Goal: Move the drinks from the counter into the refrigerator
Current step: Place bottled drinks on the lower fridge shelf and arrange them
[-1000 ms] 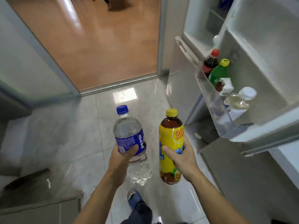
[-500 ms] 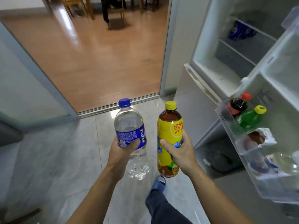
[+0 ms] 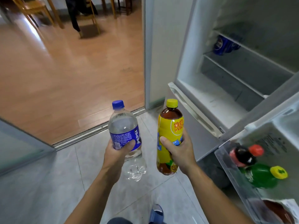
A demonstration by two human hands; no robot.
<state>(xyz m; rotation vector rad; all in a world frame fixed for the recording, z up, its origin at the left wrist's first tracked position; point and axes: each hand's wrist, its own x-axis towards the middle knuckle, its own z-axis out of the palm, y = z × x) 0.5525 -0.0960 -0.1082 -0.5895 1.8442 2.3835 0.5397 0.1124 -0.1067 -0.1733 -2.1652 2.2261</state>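
Observation:
My left hand (image 3: 117,153) grips a clear Pepsi bottle (image 3: 123,126) with a blue cap and blue label, held upright. My right hand (image 3: 179,151) grips a yellow-labelled tea bottle (image 3: 168,126) with a yellow cap, also upright. Both bottles hang over the tiled floor, left of the open refrigerator (image 3: 226,88). Its shelves hold a blue Pepsi pack (image 3: 222,45). The door rack (image 3: 233,175) at the right carries a dark cola bottle (image 3: 242,156) with a red cap and a green bottle (image 3: 262,175) with a yellow cap.
The refrigerator door (image 3: 275,130) stands open at the right. A sliding-door track (image 3: 90,131) separates the grey tiles from a wooden floor with chairs (image 3: 84,16) beyond. My blue slipper (image 3: 156,213) shows at the bottom.
The view has tilted up and moved closer to the refrigerator, so its inner shelves now show. Both hands keep holding their bottles, raised slightly.

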